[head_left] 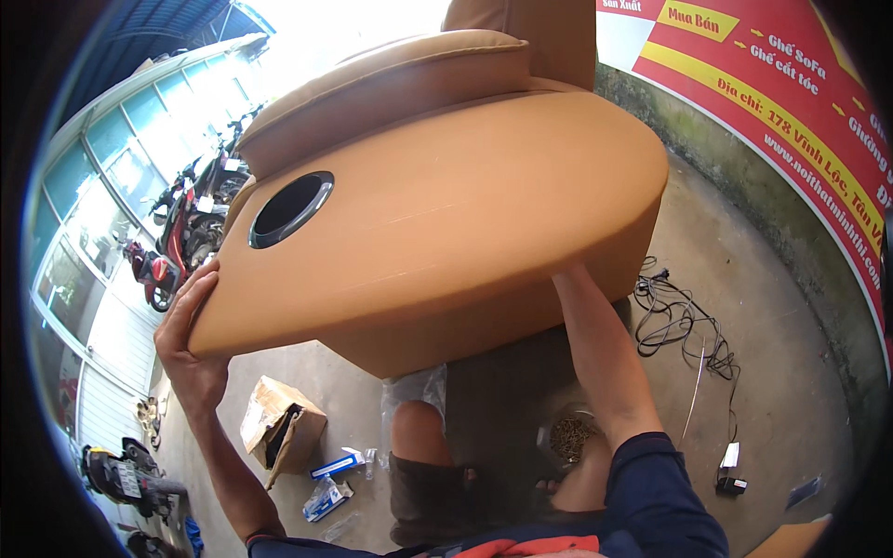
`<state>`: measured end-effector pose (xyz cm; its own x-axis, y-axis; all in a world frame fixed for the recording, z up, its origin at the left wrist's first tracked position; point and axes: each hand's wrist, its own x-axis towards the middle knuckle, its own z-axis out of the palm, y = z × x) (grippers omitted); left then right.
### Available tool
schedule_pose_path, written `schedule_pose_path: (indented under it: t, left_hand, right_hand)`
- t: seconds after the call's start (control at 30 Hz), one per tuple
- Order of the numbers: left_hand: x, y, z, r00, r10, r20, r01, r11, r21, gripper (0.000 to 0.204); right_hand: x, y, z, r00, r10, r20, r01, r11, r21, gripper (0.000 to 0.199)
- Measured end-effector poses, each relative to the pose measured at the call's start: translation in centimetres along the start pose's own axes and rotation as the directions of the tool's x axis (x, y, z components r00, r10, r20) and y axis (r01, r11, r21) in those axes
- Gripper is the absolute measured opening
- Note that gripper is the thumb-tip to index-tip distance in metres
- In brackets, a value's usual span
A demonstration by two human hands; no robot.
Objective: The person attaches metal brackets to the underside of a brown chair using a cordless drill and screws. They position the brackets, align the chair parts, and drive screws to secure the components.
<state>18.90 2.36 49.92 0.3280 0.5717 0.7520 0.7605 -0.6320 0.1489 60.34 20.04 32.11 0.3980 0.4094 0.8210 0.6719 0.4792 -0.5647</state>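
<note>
A tan leather-covered armrest (446, 223) of a sofa chair spans the middle of the view, its broad top rounded at the right end. Set into its left part is a cup holder (290, 209) with a dark, shiny rim. My left hand (193, 339) grips the armrest's left edge, fingers lying over the top. Under the front edge, toward the right, reaches my right forearm (600, 363); the hand itself is hidden beneath the overhang. Behind the armrest rises a padded tan seat cushion (391, 84).
On the floor stand an opened cardboard box (286, 428), small blue-and-white packages (327, 498) and a bowl of small screws or nails (569, 437). A black cable (684, 316) lies coiled at right. Motorbikes (191, 219) line the left; a red banner (781, 102) hangs on the right wall.
</note>
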Motion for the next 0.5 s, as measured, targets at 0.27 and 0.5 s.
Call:
schedule_pose_path:
  t: [0.27,0.5]
  left_hand:
    - [-0.4,-2.8,2.5,0.976,-0.15,-0.161,0.119,0.975,-0.187,0.04]
    - [0.5,-1.9,3.4,0.947,-0.258,-0.192,0.21,0.948,-0.238,0.041]
  right_hand:
    - [-1.3,0.5,-1.3,1.0,0.004,0.029,-0.001,0.993,-0.116,0.047]
    - [-1.5,0.3,-2.4,0.999,0.024,0.036,-0.018,0.988,-0.154,0.046]
